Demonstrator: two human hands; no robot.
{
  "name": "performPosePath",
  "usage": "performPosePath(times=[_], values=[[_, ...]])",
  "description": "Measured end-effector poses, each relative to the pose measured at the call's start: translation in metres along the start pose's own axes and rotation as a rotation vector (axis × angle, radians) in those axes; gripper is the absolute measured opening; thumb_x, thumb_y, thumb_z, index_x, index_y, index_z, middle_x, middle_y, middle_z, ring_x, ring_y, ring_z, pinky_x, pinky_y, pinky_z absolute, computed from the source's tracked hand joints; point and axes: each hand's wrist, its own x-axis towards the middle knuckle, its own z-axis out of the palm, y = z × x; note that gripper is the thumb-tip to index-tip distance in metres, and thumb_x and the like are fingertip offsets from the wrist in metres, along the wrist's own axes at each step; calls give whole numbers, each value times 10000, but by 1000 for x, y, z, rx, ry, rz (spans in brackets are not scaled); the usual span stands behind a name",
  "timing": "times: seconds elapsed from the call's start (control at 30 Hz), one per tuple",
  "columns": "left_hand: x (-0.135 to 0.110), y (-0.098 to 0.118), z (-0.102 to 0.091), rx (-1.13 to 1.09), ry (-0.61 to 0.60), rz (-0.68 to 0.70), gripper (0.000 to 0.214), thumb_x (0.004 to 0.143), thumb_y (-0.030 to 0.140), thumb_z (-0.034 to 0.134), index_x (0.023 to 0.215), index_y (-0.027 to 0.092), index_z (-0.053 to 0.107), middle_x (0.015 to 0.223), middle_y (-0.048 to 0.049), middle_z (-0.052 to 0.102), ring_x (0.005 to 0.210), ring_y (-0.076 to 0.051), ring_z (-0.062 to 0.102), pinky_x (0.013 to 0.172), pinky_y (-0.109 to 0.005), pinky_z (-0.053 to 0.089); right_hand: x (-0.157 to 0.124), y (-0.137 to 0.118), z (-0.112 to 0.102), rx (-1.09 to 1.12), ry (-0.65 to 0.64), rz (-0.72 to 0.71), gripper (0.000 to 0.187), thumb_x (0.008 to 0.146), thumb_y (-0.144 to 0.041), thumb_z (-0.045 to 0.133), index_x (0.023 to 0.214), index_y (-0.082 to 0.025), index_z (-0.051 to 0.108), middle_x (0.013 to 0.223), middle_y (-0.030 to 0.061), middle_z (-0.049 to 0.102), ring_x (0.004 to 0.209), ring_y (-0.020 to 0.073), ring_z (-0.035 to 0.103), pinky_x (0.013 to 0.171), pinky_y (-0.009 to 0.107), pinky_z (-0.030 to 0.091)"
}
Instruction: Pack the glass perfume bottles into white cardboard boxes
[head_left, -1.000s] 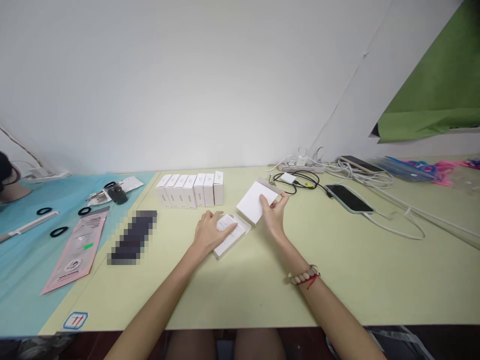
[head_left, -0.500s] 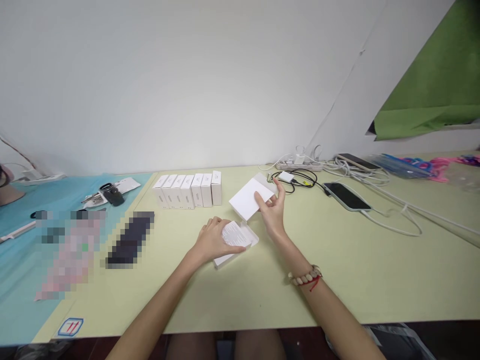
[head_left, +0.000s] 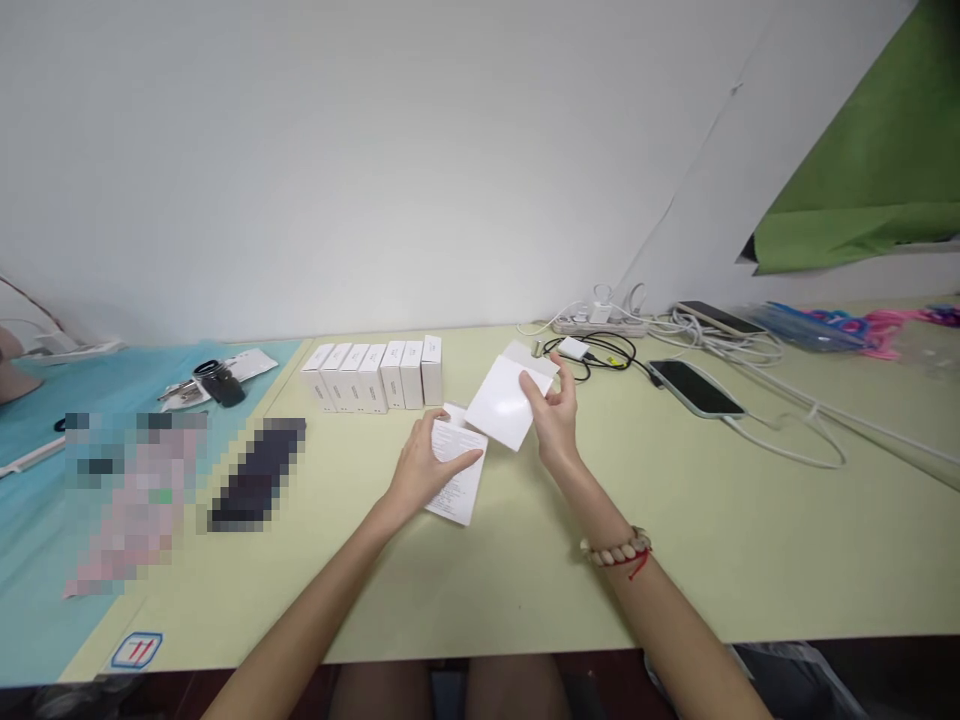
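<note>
My left hand (head_left: 421, 462) is closed around a small white box (head_left: 459, 490) whose upward face carries fine printed text. At the far end of this box a white flap stands out. Between thumb and fingers, my right hand (head_left: 555, 415) grips a plain white card-like piece (head_left: 504, 402), with a paler, translucent-looking part (head_left: 525, 352) along its far edge. The piece is tilted, and its near-left corner lies close to the box; whether they touch I cannot tell. Behind my left hand stands a row of several upright white boxes (head_left: 373, 378).
On the right lie a phone (head_left: 694, 388) with a white cable, black cables (head_left: 619, 352) and a power strip (head_left: 592, 327). A blurred dark item (head_left: 259, 475) lies at left, near a blue cloth (head_left: 45, 540) bearing a black jar-like object (head_left: 219, 383). A wall closes the back.
My left hand has turned the box so its printed face shows more, shifting it slightly left. The white piece in my right hand has tilted and moved a little to the right.
</note>
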Motion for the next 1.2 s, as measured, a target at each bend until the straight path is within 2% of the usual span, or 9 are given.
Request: performPosePath(times=[0.17,0.33,0.5,0.7,0.83,0.97,1.2], values=[[-1,2,3,-184,-131,-23,494,669,423,658,1097,252,482,1070,-55,589,936,-210,574,760,-317,449,-2,0,3,55,11,-21,691,669,-446,658,1264,-248,368,1121,85,593,916,183,611,722,310,529],[-7,6,11,-323,-267,-57,404,667,405,669,988,204,529,977,-57,626,876,-196,593,727,-297,459,-8,0,8,62,-84,42,657,705,-483,609,1264,-269,337,1124,87,580,878,184,618,635,292,541],[-12,9,14,-373,-295,-92,443,668,406,670,1012,200,482,985,-54,614,862,-186,591,713,-290,462,-14,-3,11,57,-81,-90,646,716,-471,606,1247,-256,309,1094,83,576,919,183,604,718,318,529],[-12,12,12,-443,-202,-116,605,661,388,692,1132,231,345,1108,-80,567,948,-194,590,787,-329,473,-20,-14,13,-66,-176,-276,533,726,-445,604,1156,-251,355,1014,64,579,915,185,587,756,336,506],[-12,15,10,-464,-154,-135,673,647,379,705,1144,255,268,1100,-76,562,927,-187,605,770,-329,488,-17,-18,10,-184,-147,-415,350,739,-452,588,994,-246,464,971,40,558,921,179,565,747,316,488],[-13,20,8,-473,-139,-28,697,634,351,715,1127,285,225,1102,-56,552,908,-168,608,755,-302,487,-15,-22,7,-243,-137,-512,280,765,-457,558,919,-228,510,923,45,555,903,184,548,733,320,476],[-11,15,8,-337,-14,134,670,636,378,707,1076,274,213,977,-16,532,781,-143,607,623,-234,457,-21,-38,5,-200,-158,-530,189,835,-393,490,881,-224,561,867,32,568,806,159,549,682,296,456]])
